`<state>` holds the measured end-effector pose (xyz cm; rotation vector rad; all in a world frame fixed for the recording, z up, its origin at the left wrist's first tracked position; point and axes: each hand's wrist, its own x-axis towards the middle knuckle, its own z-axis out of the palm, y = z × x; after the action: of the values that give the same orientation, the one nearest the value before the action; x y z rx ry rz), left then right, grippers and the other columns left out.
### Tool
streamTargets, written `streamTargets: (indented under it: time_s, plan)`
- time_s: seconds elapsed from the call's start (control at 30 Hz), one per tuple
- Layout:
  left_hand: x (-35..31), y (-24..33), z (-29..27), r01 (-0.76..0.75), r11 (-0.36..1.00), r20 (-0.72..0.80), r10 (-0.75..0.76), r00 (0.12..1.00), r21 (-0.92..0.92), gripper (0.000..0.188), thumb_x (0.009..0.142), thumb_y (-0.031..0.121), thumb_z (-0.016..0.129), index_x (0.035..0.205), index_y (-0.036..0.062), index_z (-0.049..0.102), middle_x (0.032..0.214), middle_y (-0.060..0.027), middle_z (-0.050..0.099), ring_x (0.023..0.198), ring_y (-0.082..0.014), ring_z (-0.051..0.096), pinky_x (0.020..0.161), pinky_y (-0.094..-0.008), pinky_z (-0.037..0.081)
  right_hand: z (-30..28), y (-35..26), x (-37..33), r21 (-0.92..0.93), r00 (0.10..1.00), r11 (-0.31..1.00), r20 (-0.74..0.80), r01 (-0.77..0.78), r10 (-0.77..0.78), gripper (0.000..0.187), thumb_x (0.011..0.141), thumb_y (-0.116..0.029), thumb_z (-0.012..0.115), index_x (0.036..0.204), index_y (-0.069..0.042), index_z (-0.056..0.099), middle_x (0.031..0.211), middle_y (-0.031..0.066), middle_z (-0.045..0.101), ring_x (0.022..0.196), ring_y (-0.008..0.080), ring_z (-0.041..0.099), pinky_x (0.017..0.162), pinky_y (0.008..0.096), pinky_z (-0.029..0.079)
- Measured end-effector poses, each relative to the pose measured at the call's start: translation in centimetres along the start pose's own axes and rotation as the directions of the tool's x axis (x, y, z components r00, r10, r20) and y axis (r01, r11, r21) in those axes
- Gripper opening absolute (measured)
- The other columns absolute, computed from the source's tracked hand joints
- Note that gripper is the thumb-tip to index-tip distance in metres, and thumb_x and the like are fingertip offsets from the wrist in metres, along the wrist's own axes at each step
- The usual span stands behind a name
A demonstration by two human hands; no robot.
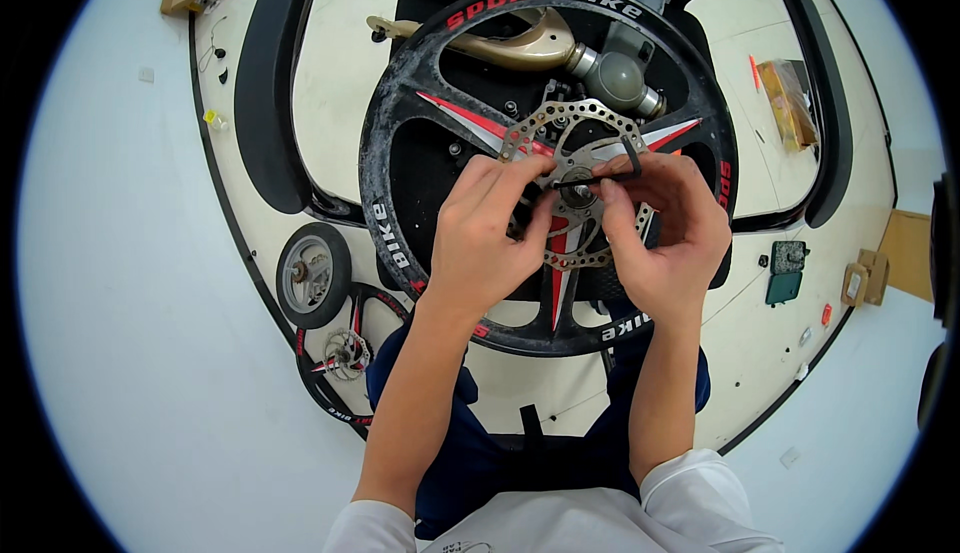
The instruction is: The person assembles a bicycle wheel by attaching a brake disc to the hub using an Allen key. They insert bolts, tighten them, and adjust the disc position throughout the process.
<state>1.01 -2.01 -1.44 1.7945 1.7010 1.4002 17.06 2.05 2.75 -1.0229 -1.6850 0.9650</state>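
A black hex key (590,182) lies across the hub of a black spoked wheel (378,153), its short leg bent upward at the right. My right hand (672,231) pinches the key between thumb and fingers. At the key's other end, the thumb and forefinger of my left hand (484,229) close in; whatever is between these fingertips is too small to make out. Beneath both hands a drilled silver brake disc (573,113) sits on the hub, partly covered by my fingers. Red and white trim runs along the wheel's spokes.
The wheel lies flat on a black chair with armrests (270,83) (825,103). A gold fork-like part (530,45) and a grey cylindrical part (615,81) show through it. On the floor are a small tyred wheel (314,275), another disc wheel (347,355), cardboard boxes (870,275) and a green case (786,287).
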Motion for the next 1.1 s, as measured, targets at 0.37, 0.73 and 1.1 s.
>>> streamTargets:
  time_s: [0.37,0.73,1.1]
  plan:
    - [-0.2,-0.4,0.3,-0.040,0.992,-0.021,0.043,0.999,0.116,0.022,0.068,0.001,0.081,0.089,0.0011,0.074,0.087,-0.0062,0.062,0.078,-0.0237,0.058,0.065,-0.0335,0.050,0.2,0.5,-0.3,0.006,0.998,0.998,-0.012,0.057,-0.057,0.024,0.083,0.011,0.068,0.106,0.006,0.066,0.099,0.0126,0.072,0.089,0.0169,0.072,0.078,0.0274,0.059]
    - [-0.1,-0.6,0.0,-0.066,0.991,-0.025,0.069,0.997,0.114,0.022,0.068,0.000,0.079,0.089,0.0021,0.074,0.086,-0.0049,0.064,0.077,-0.0232,0.059,0.066,-0.0335,0.050,0.4,-0.6,0.0,-0.181,0.991,0.974,0.025,0.137,-0.135,0.016,0.080,0.004,0.073,0.095,0.001,0.075,0.091,0.0104,0.076,0.076,0.0212,0.073,0.067,0.0286,0.055]
    - [-0.2,-0.7,0.0,-0.049,0.993,-0.002,0.050,0.999,0.111,0.022,0.070,0.000,0.077,0.091,0.0024,0.074,0.087,-0.0042,0.064,0.079,-0.0233,0.059,0.069,-0.0338,0.051,0.5,-0.2,-0.2,-0.225,0.984,0.958,0.020,0.178,-0.178,0.014,0.079,0.004,0.078,0.092,0.004,0.076,0.091,0.0107,0.078,0.075,0.0188,0.074,0.068,0.0262,0.056]
